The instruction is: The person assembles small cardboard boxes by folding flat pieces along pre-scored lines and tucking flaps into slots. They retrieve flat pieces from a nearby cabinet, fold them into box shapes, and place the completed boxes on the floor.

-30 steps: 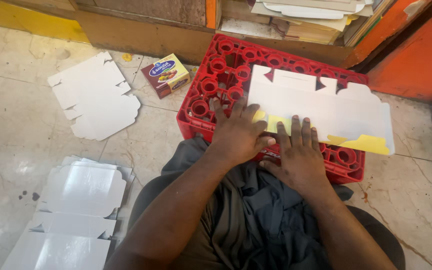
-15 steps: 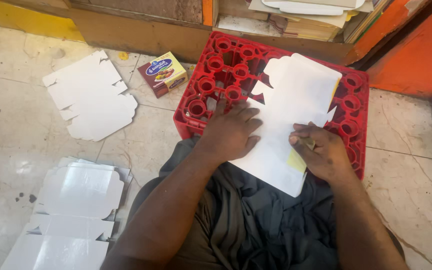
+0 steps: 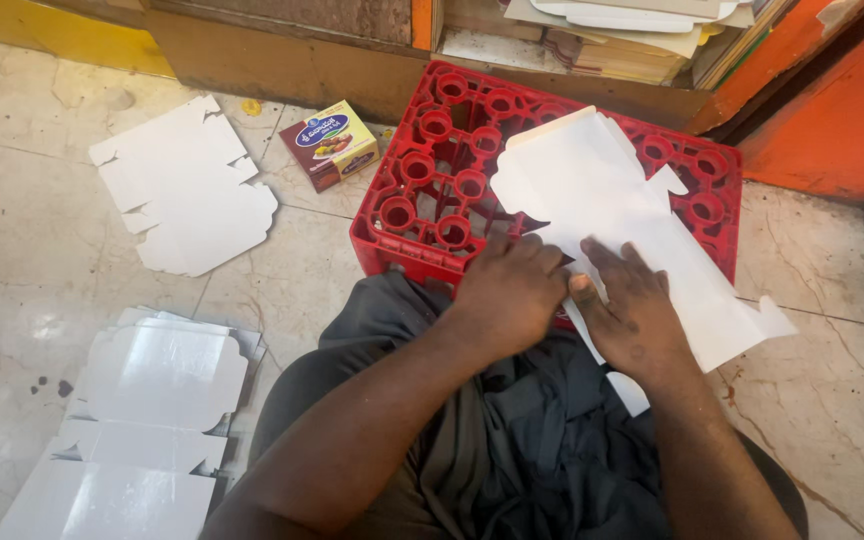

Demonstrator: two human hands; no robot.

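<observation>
A: Where does the white die-cut cardboard sheet (image 3: 617, 215) lie, and which way does it run?

B: It lies flat, white side up, on top of the red plastic bottle crate (image 3: 422, 185). Its long axis runs diagonally, from the crate's far middle down toward the near right. The far end rests over the crate's round cells. The near end, with its notched tab, hangs past the crate's right corner over the floor, and another part reaches down toward the person's lap.

A: And the hands?

B: The left hand (image 3: 510, 292) rests palm down at the crate's near edge, fingers curled together against the sheet's left border. The right hand (image 3: 630, 308) presses flat on the sheet, fingers spread slightly and pointing away from the person. The two hands sit just beside each other, nearly touching. Neither pinches anything that can be seen.

A: What is the surface around them?

B: A pale marble floor (image 3: 32, 230) with dark specks. A single flat carton blank (image 3: 187, 185) lies to the left of the crate, and a stack of flat blanks (image 3: 137, 420) sits near the person's left knee. A small printed box (image 3: 331, 144) stands just left of the crate. Beyond, a low wooden shelf (image 3: 282, 60) holds piled cardboard (image 3: 642, 35), and an orange wall (image 3: 832, 110) stands at the right.
</observation>
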